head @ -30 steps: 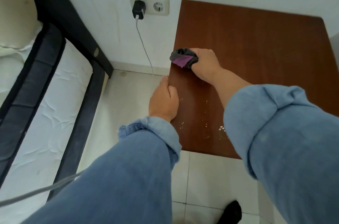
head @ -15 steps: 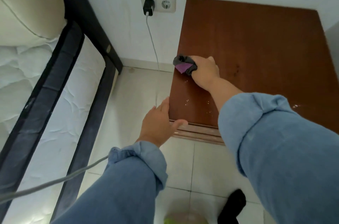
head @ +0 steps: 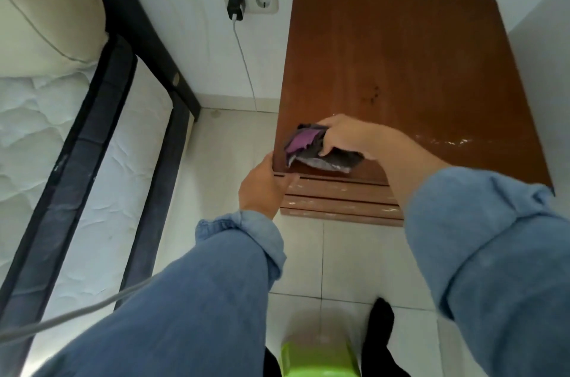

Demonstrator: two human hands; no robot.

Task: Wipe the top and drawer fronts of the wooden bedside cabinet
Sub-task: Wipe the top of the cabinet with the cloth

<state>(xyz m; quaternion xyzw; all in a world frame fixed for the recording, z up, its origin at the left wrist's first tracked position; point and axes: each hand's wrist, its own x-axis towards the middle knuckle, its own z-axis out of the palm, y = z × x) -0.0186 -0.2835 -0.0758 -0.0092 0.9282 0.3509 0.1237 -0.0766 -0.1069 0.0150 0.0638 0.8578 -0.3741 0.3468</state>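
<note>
Wooden and reddish-brown, the bedside cabinet (head: 401,68) stands against the white wall, seen from above, with its drawer fronts (head: 339,200) showing as stacked edges below the near rim of the top. White specks and a wet-looking smear lie on the top toward its right side.

A grey and purple cloth (head: 311,149) lies bunched on the near left corner of the cabinet top. The right hand (head: 348,137) grips it, fingers curled over the far side and thumb pressed onto the grey fold.

The left hand (head: 262,188) holds the cabinet's near left corner just below the cloth, thumb laid along the uppermost drawer front and fingers wrapped round the side. The two hands are close together but not touching. Both arms wear rolled blue sleeves.

On the wall left of the cabinet is a double socket (head: 249,2) with a black charger (head: 236,7) plugged into its left outlet; a pale cable (head: 245,68) hangs from it toward the tiled floor (head: 354,262). A bed with a white quilted mattress (head: 37,136) and a dark frame (head: 148,46) fills the left side. At the bottom edge a blurred green-based object (head: 317,355) sits close to the camera, with a dark sock (head: 381,324) beside it.
</note>
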